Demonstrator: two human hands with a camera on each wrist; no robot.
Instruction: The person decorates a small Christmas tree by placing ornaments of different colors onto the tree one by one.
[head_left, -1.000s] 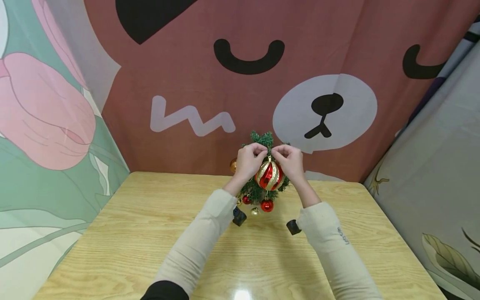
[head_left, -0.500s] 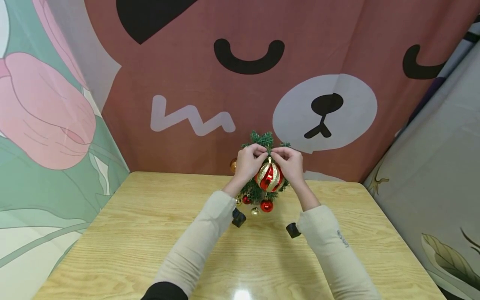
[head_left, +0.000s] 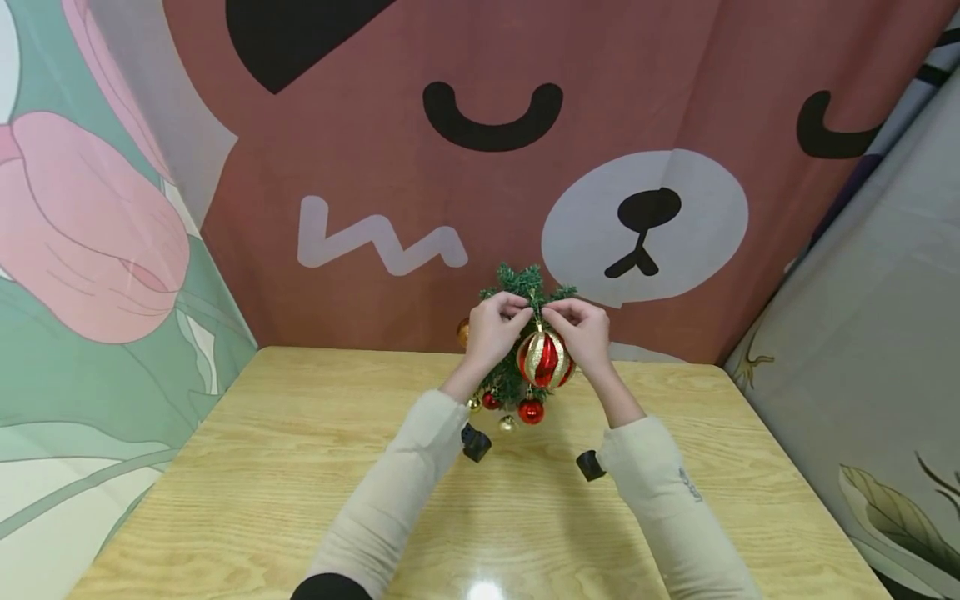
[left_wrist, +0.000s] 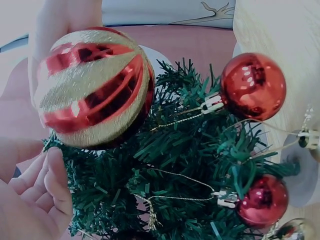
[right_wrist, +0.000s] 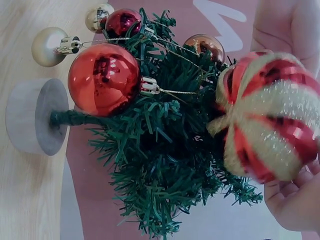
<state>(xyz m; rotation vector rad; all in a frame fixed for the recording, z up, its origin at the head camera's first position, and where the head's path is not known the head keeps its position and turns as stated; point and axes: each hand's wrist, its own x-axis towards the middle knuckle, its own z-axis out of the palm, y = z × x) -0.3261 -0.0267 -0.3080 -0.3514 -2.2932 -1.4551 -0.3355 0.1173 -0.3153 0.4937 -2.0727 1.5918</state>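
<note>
A large red bauble [head_left: 546, 358] with gold glitter stripes hangs in front of a small artificial Christmas tree [head_left: 517, 279]. Just above its gold cap, my left hand [head_left: 491, 333] and right hand [head_left: 585, 333] meet with fingertips pinched at its hanging string. The thin string is hard to make out, and a green sprig shows between the hands. In the left wrist view, the left hand's curled fingers [left_wrist: 54, 175] sit by a branch tip beside the bauble. Part of the right hand [right_wrist: 295, 200] is hidden behind the bauble in the right wrist view.
Red baubles [right_wrist: 104, 80], a copper bauble [right_wrist: 205, 47] and pale gold ones [right_wrist: 49, 46] hang on the tree. Its round grey base [right_wrist: 35, 117] stands on the wooden table [head_left: 300, 467]. A printed curtain [head_left: 360, 167] hangs close behind.
The striped bauble has shifted slightly right and turned. Both hands have come down a little above it, still pinching, and more of the tree's top shows. The head view has moved slightly.
</note>
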